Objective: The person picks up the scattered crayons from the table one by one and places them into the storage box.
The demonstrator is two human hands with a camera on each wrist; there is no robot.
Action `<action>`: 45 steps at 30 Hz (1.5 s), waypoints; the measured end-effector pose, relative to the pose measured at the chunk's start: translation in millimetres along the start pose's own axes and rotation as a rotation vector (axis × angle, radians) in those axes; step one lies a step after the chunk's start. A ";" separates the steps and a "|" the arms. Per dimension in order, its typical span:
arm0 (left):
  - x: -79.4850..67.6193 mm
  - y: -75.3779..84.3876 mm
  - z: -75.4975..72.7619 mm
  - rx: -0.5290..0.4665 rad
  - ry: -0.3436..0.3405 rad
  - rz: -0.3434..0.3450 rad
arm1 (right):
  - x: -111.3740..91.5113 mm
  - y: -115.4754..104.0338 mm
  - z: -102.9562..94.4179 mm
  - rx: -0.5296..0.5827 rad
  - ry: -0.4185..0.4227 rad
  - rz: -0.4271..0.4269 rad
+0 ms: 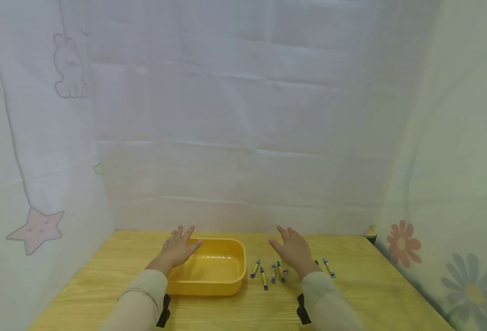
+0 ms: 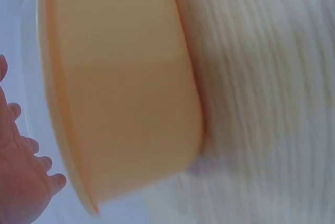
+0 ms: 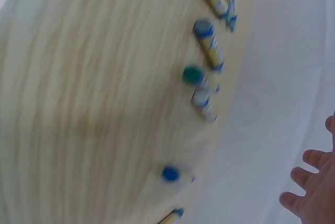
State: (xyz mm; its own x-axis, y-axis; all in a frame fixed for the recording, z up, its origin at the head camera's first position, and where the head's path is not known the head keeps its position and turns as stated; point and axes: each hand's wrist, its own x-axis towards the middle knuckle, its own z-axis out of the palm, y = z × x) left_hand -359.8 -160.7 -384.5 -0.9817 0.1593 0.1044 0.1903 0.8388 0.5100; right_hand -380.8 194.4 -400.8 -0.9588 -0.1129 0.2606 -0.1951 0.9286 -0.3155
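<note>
Well, pale cloth (image 1: 243, 115) hangs behind tray (image 1: 204, 288) and 7 crayons (image 1: 264, 278)

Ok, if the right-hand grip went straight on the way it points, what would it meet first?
Probably the pale sheet hanging behind the table; nothing shows between it and the right-hand grip, which looks raised. The depth of that gap is unclear.
</note>
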 end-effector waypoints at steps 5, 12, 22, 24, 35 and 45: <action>-14.7 -39.6 -7.7 -0.121 0.007 0.009 | -20.0 40.3 -9.6 0.136 -0.034 0.076; -40.2 -73.2 -12.0 -0.381 -0.007 -0.078 | -45.3 93.9 -11.2 0.141 -0.058 0.140; -60.1 -81.5 -2.1 -0.590 -0.022 -0.152 | -56.0 125.0 -14.4 0.200 -0.091 0.179; -61.2 -82.0 2.2 -0.670 -0.026 -0.153 | -58.2 129.6 -14.3 0.211 -0.113 0.209; -63.1 -80.6 39.0 -0.945 0.024 -0.154 | -65.9 153.5 -7.7 0.189 -0.209 0.300; -62.0 -74.1 45.3 -1.005 0.026 -0.172 | -59.0 154.8 -1.7 0.056 -0.227 0.225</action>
State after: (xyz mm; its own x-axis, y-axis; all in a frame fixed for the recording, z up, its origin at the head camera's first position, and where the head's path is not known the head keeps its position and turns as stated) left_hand -313.3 -209.2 -467.5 -0.9981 0.0564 -0.0256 -0.0244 0.0224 0.9995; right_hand -354.1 345.4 -463.4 -0.9995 0.0111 -0.0291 0.0217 0.9192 -0.3932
